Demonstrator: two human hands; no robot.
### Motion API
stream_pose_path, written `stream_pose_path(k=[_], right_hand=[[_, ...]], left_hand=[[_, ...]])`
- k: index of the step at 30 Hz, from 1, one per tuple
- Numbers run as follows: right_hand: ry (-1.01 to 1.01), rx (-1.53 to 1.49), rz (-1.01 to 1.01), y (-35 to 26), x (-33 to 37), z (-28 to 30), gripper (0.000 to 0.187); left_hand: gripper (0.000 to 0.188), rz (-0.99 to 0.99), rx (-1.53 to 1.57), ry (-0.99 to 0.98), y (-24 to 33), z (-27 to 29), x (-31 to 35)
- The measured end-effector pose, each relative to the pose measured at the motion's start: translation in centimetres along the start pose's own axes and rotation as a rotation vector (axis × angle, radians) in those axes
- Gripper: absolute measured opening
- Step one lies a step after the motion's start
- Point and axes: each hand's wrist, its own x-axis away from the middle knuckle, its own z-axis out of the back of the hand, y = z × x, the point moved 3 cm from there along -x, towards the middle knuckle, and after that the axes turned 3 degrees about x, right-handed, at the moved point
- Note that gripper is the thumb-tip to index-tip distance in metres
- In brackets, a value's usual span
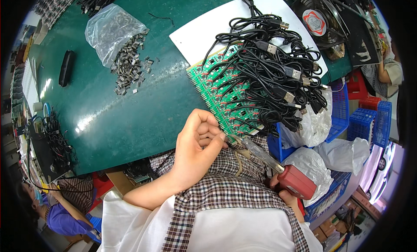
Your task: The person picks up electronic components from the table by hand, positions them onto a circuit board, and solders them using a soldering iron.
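Head view: left hand (197,147) curled, hold unclear; right hand (287,198) grips soldering iron (297,182); circuit boards (223,95) likely stiff, light; hold edges.

Left hand (196,144) near centre, fingers curled, beside green circuit boards (220,106). Right hand (288,197), 4 o'clock, grips red soldering gun (299,182), tip aimed 10 o'clock. Black cables (260,63), 2 o'clock. Metal connectors (130,71), 10 o'clock.

Bright light leaves white glare on the green table (143,134), and fisheye distortion bends the black-rimmed edges.
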Motion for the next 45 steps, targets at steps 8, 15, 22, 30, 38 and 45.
stream_pose_path(k=[8,15,22,30,38,45], right_hand=[[0.079,0.070,0.065,2.3,1.2,0.4,0.048],[0.034,0.095,0.046,1.4,0.8,0.4,0.047],[-0.057,0.105,0.003,0.4,0.0,0.1,0.039],[0.132,-0.467,-0.135,0.7,0.4,-0.7,0.054],[0.027,-0.309,-0.140,0.5,0.4,-1.1,0.056],[0.067,-0.457,-0.063,1.1,0.4,-0.6,0.053]], left_hand=[[0.022,0.007,-0.050,-0.017,-0.1,-0.1,-0.1],[0.022,-0.007,-0.039,-0.023,-0.1,0.0,0.0],[0.027,-0.027,-0.183,0.042,0.5,1.1,0.6],[0.036,-0.300,-1.064,0.780,5.2,11.7,-0.3],[0.017,-0.406,-1.090,0.634,5.0,12.1,-2.0],[0.011,-0.571,-1.320,0.448,5.9,11.0,-2.2]])
